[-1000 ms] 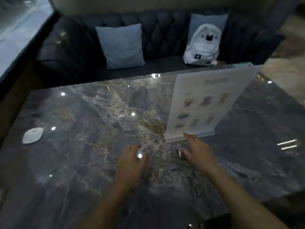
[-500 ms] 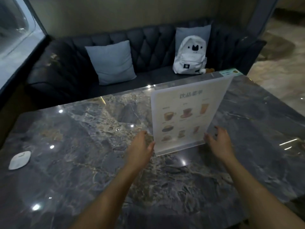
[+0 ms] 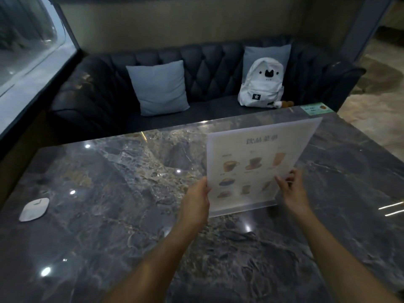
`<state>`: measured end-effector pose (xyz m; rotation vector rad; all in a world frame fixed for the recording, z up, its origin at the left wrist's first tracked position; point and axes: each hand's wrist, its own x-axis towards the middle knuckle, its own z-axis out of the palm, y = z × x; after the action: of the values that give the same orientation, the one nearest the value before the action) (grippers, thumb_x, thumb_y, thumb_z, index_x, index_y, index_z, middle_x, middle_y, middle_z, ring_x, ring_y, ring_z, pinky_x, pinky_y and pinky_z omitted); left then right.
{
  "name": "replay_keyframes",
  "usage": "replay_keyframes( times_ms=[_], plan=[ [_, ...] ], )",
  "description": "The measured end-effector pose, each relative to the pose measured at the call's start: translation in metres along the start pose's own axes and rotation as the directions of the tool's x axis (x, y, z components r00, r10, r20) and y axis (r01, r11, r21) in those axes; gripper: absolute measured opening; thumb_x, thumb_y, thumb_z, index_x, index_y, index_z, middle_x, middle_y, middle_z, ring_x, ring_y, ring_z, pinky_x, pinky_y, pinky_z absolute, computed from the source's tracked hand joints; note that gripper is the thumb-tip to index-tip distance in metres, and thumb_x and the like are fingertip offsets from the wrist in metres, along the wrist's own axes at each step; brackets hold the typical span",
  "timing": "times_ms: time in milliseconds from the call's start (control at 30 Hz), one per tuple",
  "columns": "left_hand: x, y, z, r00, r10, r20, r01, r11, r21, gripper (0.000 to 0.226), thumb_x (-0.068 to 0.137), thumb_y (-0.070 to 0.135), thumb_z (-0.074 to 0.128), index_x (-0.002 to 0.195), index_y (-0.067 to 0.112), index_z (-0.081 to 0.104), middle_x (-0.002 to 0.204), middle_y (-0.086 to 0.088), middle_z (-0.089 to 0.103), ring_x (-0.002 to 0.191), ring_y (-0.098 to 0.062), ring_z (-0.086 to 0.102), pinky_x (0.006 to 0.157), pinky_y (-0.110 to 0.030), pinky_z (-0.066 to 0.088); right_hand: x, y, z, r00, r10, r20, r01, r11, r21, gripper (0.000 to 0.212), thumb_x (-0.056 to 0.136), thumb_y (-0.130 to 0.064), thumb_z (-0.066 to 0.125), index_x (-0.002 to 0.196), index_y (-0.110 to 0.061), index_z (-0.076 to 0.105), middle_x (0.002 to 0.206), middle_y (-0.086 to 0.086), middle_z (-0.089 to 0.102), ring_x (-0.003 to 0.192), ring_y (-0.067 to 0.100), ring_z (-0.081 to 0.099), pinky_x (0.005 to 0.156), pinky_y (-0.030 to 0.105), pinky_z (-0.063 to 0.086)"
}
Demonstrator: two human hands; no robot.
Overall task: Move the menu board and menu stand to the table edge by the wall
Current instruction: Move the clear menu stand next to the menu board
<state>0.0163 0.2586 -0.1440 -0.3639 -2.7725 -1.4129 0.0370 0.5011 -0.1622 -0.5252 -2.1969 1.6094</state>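
The menu stand, a clear upright acrylic holder with a white drinks sheet, rests on the dark marble table right of the middle. My left hand grips its left edge, thumb on the front. My right hand clasps its right edge low down, fingers wrapped round it. Its clear base touches the tabletop. A small green card, perhaps the menu board, lies flat at the table's far right corner.
A white oval device lies near the table's left edge, beside the window wall. Behind the table stands a dark tufted sofa with a blue cushion and a white backpack.
Both hands rose from the tabletop in front of the stand and closed on its two side edges. The view has tilted up and closer; the stand now faces me squarely.
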Motion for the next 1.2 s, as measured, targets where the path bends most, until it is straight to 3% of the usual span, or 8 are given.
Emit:
replay_keyframes(
  times_ms=[167, 300, 400, 533, 667, 867, 1067, 1200],
  plan=[
    [-0.004, -0.010, -0.023, 0.994, -0.092, -0.050, 0.082, 0.981, -0.178, 0.026, 0.087, 0.027, 0.037, 0.102, 0.030, 0.059, 0.104, -0.005, 0.068, 0.091, -0.023, 0.063, 0.080, -0.048, 0.054, -0.001, -0.010, 0.029, 0.997, -0.068, 0.024, 0.067, 0.997, 0.032, 0.021, 0.089, -0.013, 0.053, 0.101, -0.018, 0.037, 0.093, 0.005, 0.050, 0.081, 0.018, 0.051, 0.062, 0.014, 0.046],
    [-0.011, -0.019, -0.050, 0.980, -0.160, -0.121, 0.128, 0.963, -0.235, 0.025, 0.087, 0.030, 0.037, 0.098, 0.035, 0.060, 0.103, -0.002, 0.068, 0.091, -0.020, 0.063, 0.081, -0.046, 0.053, 0.002, -0.024, 0.060, 0.992, -0.101, 0.080, 0.096, 0.993, 0.074, 0.020, 0.087, -0.013, 0.055, 0.099, -0.020, 0.040, 0.090, 0.001, 0.052, 0.080, 0.017, 0.052, 0.067, 0.027, 0.046],
    [-0.020, -0.031, -0.074, 0.967, -0.181, -0.179, 0.137, 0.962, -0.235, 0.028, 0.082, 0.033, 0.035, 0.097, 0.033, 0.060, 0.102, 0.001, 0.068, 0.089, -0.021, 0.064, 0.079, -0.042, 0.054, 0.005, -0.040, 0.092, 0.981, -0.119, 0.152, 0.105, 0.990, 0.096, 0.020, 0.088, -0.012, 0.055, 0.099, -0.018, 0.040, 0.088, 0.003, 0.052, 0.075, 0.016, 0.053, 0.058, 0.017, 0.050],
    [-0.031, -0.061, -0.107, 0.924, -0.236, -0.300, 0.171, 0.959, -0.226, 0.030, 0.090, 0.025, 0.037, 0.099, 0.009, 0.061, 0.105, -0.015, 0.067, 0.094, -0.031, 0.062, 0.083, -0.052, 0.052, 0.000, -0.060, 0.143, 0.957, -0.142, 0.251, 0.122, 0.988, 0.095, 0.020, 0.088, -0.020, 0.055, 0.101, -0.021, 0.040, 0.086, -0.003, 0.054, 0.073, 0.010, 0.055, 0.050, 0.013, 0.047],
    [-0.041, -0.089, -0.144, 0.863, -0.293, -0.411, 0.220, 0.951, -0.217, 0.022, 0.092, 0.008, 0.042, 0.097, 0.012, 0.062, 0.103, -0.013, 0.067, 0.091, -0.028, 0.062, 0.081, -0.051, 0.052, -0.013, -0.080, 0.201, 0.906, -0.175, 0.385, 0.127, 0.981, 0.147, 0.022, 0.088, -0.025, 0.054, 0.104, -0.025, 0.039, 0.090, -0.008, 0.055, 0.079, 0.010, 0.057, 0.051, 0.011, 0.048],
    [-0.063, -0.126, -0.202, 0.749, -0.381, -0.542, 0.323, 0.924, -0.202, 0.022, 0.092, 0.011, 0.042, 0.102, 0.016, 0.061, 0.104, -0.012, 0.068, 0.092, -0.026, 0.063, 0.082, -0.050, 0.051, -0.035, -0.109, 0.287, 0.839, -0.211, 0.502, 0.145, 0.975, 0.166, 0.022, 0.089, -0.024, 0.054, 0.103, -0.028, 0.037, 0.104, 0.010, 0.054, 0.091, 0.031, 0.055, 0.072, 0.042, 0.049],
    [-0.083, -0.157, -0.246, 0.649, -0.438, -0.622, 0.366, 0.897, -0.249, 0.023, 0.093, 0.014, 0.041, 0.102, 0.019, 0.062, 0.103, -0.007, 0.068, 0.092, -0.022, 0.062, 0.084, -0.049, 0.052, -0.067, -0.136, 0.359, 0.785, -0.208, 0.583, 0.128, 0.976, 0.176, 0.025, 0.089, -0.030, 0.050, 0.107, -0.035, 0.034, 0.116, 0.015, 0.053, 0.101, 0.033, 0.056, 0.083, 0.055, 0.050],
    [-0.093, -0.177, -0.270, 0.610, -0.462, -0.644, 0.383, 0.883, -0.271, 0.023, 0.093, 0.011, 0.042, 0.102, 0.016, 0.061, 0.106, -0.010, 0.067, 0.093, -0.024, 0.062, 0.085, -0.050, 0.052, -0.087, -0.150, 0.402, 0.765, -0.176, 0.620, 0.095, 0.982, 0.162, 0.037, 0.089, -0.035, 0.050, 0.119, -0.028, 0.030, 0.124, 0.018, 0.047, 0.106, 0.035, 0.053, 0.088, 0.059, 0.047]
  ],
)
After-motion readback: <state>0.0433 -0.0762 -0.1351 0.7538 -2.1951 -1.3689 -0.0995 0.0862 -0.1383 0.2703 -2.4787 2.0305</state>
